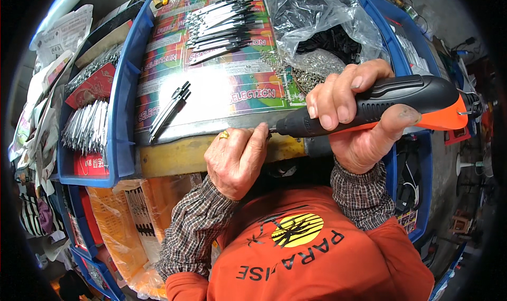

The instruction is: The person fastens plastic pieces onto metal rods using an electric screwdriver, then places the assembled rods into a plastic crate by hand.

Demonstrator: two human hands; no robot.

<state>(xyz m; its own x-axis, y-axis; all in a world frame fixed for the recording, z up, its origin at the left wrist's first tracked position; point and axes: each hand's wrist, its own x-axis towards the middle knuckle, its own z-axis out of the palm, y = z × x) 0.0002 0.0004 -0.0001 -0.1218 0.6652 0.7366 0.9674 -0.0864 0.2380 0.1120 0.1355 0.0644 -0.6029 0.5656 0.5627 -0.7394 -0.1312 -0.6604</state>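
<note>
My right hand (pixel 359 142) is closed around a black and orange power screwdriver (pixel 404 90), with its thumb along the near side. The tool lies nearly level and its narrow nose points left. Its tip meets the fingertips of my left hand (pixel 235 158), which pinch a small dark piece mostly hidden by the fingers. A gold ring (pixel 224 135) is on that hand. Both hands are over the table's front edge. Several slim silver rods with black ends (pixel 170 111) lie just beyond my left hand. A larger pile of similar rods (pixel 219 29) lies farther back.
Small metal screws or pins (pixel 309 79) are heaped beyond the screwdriver. Behind them, a clear plastic bag (pixel 317 11) holds black parts. A blue bin (pixel 127 90) with bundled rods borders the table's left; another blue bin (pixel 391 24) stands at the far right. Printed sheets (pixel 211 95) cover the tabletop.
</note>
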